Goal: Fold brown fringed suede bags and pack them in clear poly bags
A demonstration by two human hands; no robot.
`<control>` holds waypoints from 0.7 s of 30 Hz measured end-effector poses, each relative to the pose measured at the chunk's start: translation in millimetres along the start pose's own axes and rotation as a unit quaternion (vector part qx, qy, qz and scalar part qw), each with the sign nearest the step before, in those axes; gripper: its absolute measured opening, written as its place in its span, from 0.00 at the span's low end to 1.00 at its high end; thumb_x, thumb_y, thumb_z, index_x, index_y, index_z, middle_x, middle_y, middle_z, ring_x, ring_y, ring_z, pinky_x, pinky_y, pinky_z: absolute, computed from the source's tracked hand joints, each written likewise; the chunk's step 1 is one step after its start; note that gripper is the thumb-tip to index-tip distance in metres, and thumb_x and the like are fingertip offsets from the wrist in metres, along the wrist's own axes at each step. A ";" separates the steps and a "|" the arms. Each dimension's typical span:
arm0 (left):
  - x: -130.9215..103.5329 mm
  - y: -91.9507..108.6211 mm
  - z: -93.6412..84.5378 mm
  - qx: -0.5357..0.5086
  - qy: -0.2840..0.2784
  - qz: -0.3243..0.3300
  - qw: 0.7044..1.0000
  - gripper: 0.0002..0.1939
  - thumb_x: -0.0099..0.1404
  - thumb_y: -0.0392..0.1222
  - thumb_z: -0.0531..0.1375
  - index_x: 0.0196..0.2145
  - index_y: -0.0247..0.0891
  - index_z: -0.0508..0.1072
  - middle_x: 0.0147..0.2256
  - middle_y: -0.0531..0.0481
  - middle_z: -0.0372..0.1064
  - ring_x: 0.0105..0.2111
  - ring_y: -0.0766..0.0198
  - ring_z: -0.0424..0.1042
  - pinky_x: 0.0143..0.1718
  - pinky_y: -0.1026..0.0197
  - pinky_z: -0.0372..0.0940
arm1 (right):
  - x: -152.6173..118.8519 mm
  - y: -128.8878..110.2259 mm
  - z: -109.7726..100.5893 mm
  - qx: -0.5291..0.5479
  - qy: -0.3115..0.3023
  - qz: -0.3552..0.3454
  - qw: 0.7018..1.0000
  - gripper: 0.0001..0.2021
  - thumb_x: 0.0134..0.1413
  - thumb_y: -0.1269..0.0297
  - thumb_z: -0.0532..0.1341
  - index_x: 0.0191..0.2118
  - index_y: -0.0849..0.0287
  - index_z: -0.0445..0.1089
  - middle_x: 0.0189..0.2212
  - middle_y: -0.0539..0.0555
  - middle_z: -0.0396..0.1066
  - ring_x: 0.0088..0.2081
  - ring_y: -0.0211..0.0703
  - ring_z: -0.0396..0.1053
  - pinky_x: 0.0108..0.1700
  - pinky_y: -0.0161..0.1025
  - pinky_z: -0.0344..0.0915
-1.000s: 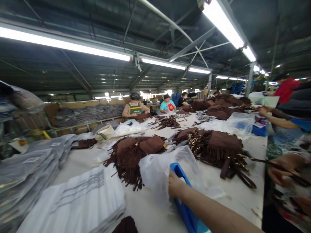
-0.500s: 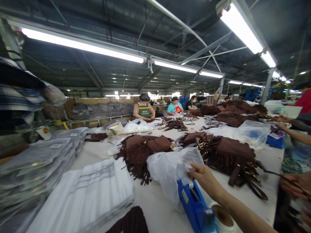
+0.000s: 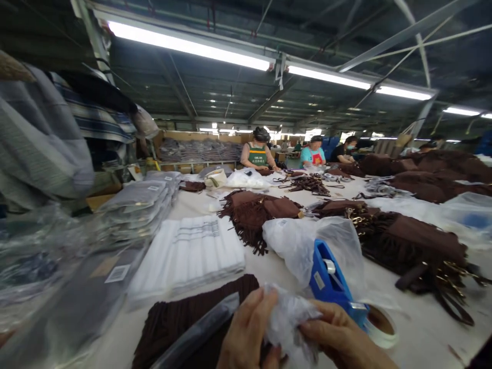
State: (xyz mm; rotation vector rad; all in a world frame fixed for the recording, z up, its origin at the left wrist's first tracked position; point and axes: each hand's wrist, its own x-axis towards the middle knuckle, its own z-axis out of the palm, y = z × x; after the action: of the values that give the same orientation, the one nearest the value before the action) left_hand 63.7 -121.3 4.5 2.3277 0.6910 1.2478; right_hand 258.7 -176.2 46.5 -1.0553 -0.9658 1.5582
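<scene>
A crumpled white wad [image 3: 289,316] lies between the left hand [image 3: 249,330] and the right hand [image 3: 340,330], whose fingers pinch its opposite sides. The dark brown piece [image 3: 165,320] lies just left, nearer the left hand, a grey strip [image 3: 200,333] slanting across it from lower left to upper right; beyond the right hand is a blue tape dispenser [image 3: 330,287].

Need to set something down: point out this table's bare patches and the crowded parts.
Bare tabletop shows between the folded white cloth and blue tape dispenser, and right of the white roll, in front of the brown fringed bags. Crowded: the left, with grey packages, and the near middle, where the left hand and right hand hold crumpled white material.
</scene>
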 end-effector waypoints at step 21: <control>-14.0 5.7 -25.7 -0.258 0.094 -0.373 0.886 0.19 0.56 0.56 0.60 0.21 0.37 0.72 0.20 0.53 0.69 0.23 0.65 0.66 0.29 0.67 0.62 | 7.8 16.9 -0.9 -0.115 0.087 0.040 0.989 0.19 0.42 0.48 0.65 0.26 0.61 0.68 0.17 0.46 0.64 0.19 0.29 0.58 0.23 0.31 0.53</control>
State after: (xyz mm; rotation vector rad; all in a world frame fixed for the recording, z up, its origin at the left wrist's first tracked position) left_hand 36.6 -131.1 12.0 1.3143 1.0340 1.0990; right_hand 253.7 -172.0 29.1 -1.3833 -1.0097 1.4154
